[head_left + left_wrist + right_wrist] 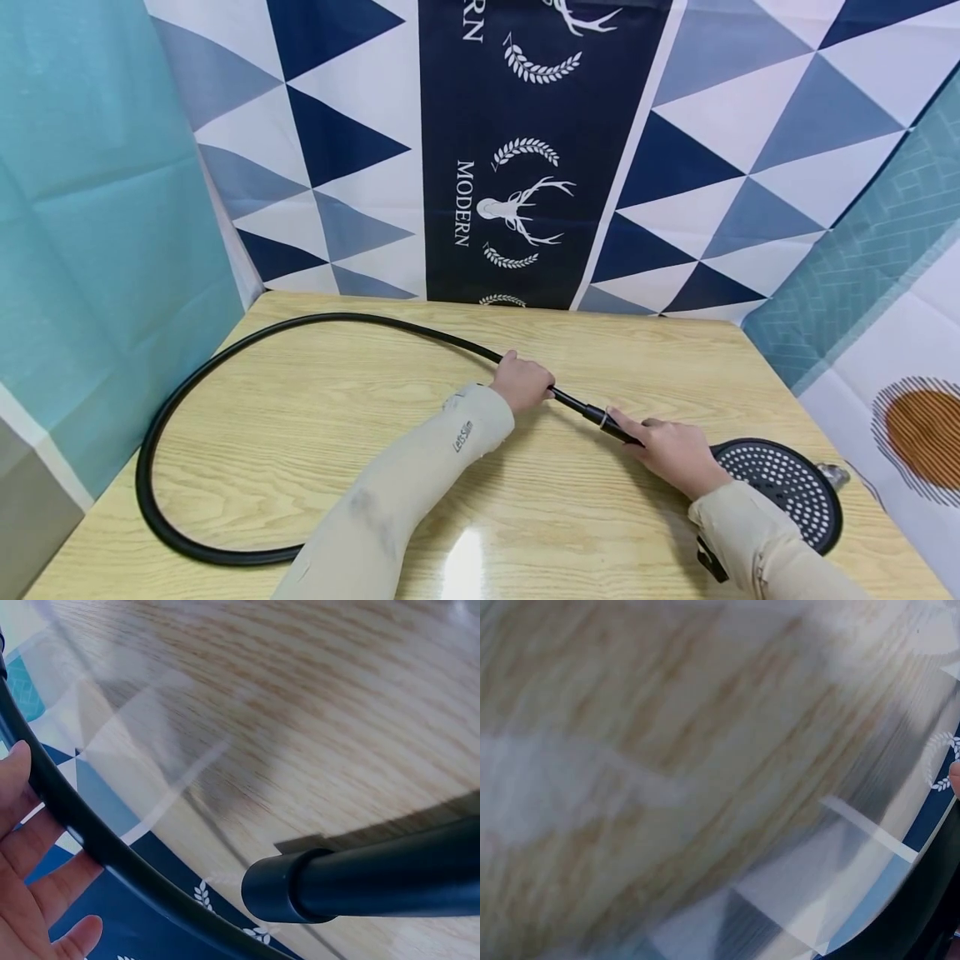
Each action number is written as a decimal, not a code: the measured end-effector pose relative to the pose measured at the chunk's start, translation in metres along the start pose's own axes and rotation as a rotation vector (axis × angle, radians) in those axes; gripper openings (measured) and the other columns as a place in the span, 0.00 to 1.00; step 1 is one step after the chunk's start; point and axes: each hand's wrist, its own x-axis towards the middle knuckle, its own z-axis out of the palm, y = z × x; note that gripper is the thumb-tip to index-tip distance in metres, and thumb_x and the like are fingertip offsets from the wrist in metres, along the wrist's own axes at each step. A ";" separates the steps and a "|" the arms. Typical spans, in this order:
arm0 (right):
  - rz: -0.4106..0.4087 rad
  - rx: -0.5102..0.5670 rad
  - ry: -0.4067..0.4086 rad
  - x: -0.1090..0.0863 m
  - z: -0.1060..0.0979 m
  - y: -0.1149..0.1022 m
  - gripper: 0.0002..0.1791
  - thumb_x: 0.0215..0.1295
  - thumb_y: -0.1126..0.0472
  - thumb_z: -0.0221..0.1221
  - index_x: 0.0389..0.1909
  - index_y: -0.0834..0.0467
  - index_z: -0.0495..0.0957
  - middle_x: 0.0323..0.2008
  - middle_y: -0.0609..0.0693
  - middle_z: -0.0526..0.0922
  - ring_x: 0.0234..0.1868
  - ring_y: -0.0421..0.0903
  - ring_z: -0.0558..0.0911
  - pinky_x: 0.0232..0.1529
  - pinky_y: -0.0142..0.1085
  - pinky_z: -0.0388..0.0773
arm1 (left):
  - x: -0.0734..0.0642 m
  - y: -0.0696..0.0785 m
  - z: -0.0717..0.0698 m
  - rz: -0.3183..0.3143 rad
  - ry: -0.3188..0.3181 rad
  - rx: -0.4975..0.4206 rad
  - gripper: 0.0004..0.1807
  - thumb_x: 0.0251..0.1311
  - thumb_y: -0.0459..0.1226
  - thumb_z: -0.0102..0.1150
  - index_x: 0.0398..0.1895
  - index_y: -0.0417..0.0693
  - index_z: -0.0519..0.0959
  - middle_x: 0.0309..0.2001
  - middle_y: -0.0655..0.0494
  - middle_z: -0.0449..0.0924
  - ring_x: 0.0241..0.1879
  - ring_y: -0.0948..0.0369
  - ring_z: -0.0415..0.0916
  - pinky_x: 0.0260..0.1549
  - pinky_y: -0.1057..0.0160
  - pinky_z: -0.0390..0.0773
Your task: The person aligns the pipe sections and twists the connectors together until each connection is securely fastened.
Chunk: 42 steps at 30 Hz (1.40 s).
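A black shower hose (337,317) curves in a wide loop over the left of the table. My left hand (522,382) grips it near the shower head; in the left wrist view, fingers (64,889) bend against the hose (112,855). My right hand (675,450) holds the handle (621,432) of a black shower head, just past the hose joint. Its round, hole-dotted face (783,483) turns upward beyond the right wrist. In the right wrist view, only a fingertip (955,780) shows at the edge, above a dark curved part (915,900).
A wood-grain table (360,400) lies beneath. Beside the shower head is a shiny metal fitting (832,476). Patterned cloth (352,167) hangs behind, with a teal sheet (97,217) at left. A black collared tube end (360,881) shows in the left wrist view.
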 end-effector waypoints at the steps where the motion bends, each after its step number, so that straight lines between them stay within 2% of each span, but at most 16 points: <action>1: 0.003 0.002 -0.003 0.000 0.000 0.000 0.29 0.49 0.57 0.73 0.55 0.53 0.81 0.17 0.49 0.77 0.11 0.38 0.63 0.11 0.34 0.59 | 0.000 0.000 0.000 0.003 0.000 0.002 0.14 0.68 0.53 0.51 0.38 0.61 0.84 0.42 0.66 0.86 0.46 0.64 0.81 0.64 0.52 0.62; 6: 0.016 0.013 -0.014 -0.001 0.000 -0.001 0.28 0.49 0.57 0.73 0.55 0.53 0.81 0.18 0.49 0.78 0.12 0.41 0.68 0.11 0.35 0.60 | 0.000 0.000 0.001 0.011 0.006 0.009 0.14 0.68 0.53 0.51 0.36 0.61 0.84 0.40 0.66 0.86 0.43 0.64 0.82 0.63 0.52 0.63; 20: -0.001 -0.003 -0.009 -0.002 0.007 0.000 0.30 0.49 0.56 0.73 0.56 0.53 0.80 0.18 0.48 0.77 0.12 0.40 0.68 0.12 0.35 0.62 | 0.005 -0.001 0.010 0.017 -0.010 -0.002 0.13 0.68 0.52 0.53 0.39 0.62 0.85 0.38 0.66 0.86 0.44 0.65 0.81 0.66 0.51 0.60; 24: 0.024 0.012 -0.062 -0.001 0.007 -0.002 0.30 0.51 0.56 0.72 0.57 0.54 0.79 0.19 0.50 0.78 0.14 0.42 0.72 0.12 0.35 0.62 | 0.004 0.001 0.011 -0.013 -0.036 -0.007 0.13 0.68 0.53 0.53 0.41 0.63 0.85 0.40 0.67 0.86 0.46 0.66 0.81 0.66 0.52 0.60; 29: 0.056 0.017 -0.142 0.001 0.007 -0.004 0.30 0.53 0.55 0.71 0.59 0.55 0.78 0.16 0.47 0.75 0.15 0.41 0.72 0.13 0.36 0.63 | 0.000 0.006 0.010 -0.037 -0.053 -0.022 0.14 0.68 0.53 0.51 0.46 0.63 0.84 0.46 0.67 0.84 0.50 0.65 0.79 0.66 0.53 0.60; 36: 0.061 0.010 -0.151 0.001 0.007 -0.006 0.30 0.52 0.55 0.71 0.58 0.56 0.78 0.16 0.47 0.75 0.15 0.42 0.73 0.14 0.38 0.66 | -0.004 0.009 0.008 -0.034 -0.035 -0.029 0.11 0.69 0.50 0.53 0.42 0.61 0.84 0.43 0.66 0.85 0.47 0.65 0.80 0.65 0.52 0.60; 42: 0.061 0.038 -0.168 0.004 0.007 -0.009 0.31 0.53 0.58 0.71 0.58 0.60 0.77 0.18 0.50 0.77 0.17 0.44 0.75 0.17 0.40 0.72 | -0.005 0.006 0.007 -0.028 -0.058 -0.025 0.12 0.69 0.50 0.52 0.43 0.60 0.83 0.43 0.65 0.85 0.47 0.65 0.80 0.63 0.53 0.62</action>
